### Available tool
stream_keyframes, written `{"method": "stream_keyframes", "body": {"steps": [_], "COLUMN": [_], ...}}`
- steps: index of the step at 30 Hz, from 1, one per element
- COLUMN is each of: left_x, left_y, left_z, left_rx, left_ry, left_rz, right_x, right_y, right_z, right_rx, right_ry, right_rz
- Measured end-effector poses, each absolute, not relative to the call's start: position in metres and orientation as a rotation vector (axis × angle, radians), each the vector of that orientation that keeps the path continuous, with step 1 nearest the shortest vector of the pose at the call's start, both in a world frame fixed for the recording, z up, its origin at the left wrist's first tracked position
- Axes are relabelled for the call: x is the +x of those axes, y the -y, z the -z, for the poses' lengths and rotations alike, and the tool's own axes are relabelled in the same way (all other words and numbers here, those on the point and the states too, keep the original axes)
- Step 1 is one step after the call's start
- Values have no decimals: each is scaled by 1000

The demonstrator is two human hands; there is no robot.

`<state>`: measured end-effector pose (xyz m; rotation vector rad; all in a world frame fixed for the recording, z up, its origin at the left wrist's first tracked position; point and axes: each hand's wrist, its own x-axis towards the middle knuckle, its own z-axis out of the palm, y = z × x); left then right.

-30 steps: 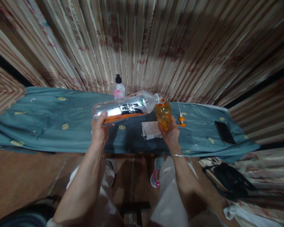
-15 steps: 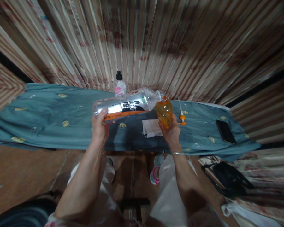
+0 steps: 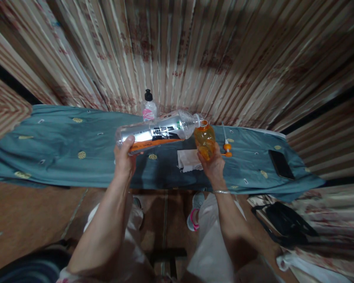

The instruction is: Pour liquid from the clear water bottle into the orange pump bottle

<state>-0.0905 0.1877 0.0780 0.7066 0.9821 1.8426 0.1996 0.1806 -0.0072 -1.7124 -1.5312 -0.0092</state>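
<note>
My left hand (image 3: pixel 125 157) is closed around the base end of a clear plastic bottle (image 3: pixel 162 131) with a silver, black and orange label. The bottle lies almost level, its uncapped neck pointing right at the mouth of an orange translucent bottle (image 3: pixel 205 140). My right hand (image 3: pixel 211 163) grips that orange bottle by its lower part, mouth up. Whether liquid runs between them, I cannot tell. An orange and white pump top (image 3: pixel 227 147) with a thin tube lies just right of the orange bottle. Below and between the hands is a folded pale cloth (image 3: pixel 188 160).
A green patterned cloth (image 3: pixel 56 149) covers the narrow table. At its back stands a clear bottle with a black cap (image 3: pixel 148 106). A black phone (image 3: pixel 281 164) lies at the right. Pleated curtains (image 3: pixel 177 51) hang close behind; a black bag (image 3: pixel 286 224) sits lower right.
</note>
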Motion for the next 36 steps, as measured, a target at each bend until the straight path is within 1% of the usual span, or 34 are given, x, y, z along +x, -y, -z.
{"method": "stream_keyframes", "body": {"steps": [5,15,36], "left_x": [-90,-90,-90], "left_y": [-189,-188,-189], "left_z": [-79,-78,-78], "left_rx": [703,683,684], "left_ry": [-973,-995,-978], "left_rz": [-1839,-1841,-1842], "right_x": [196,201,198], "right_y": [-179,-183,-182], "right_z": [3,13,7], "right_rx": [-1713,-1705,-1705], "right_ry": [1518,1542,1513], "right_rz": [-29,86,28]}}
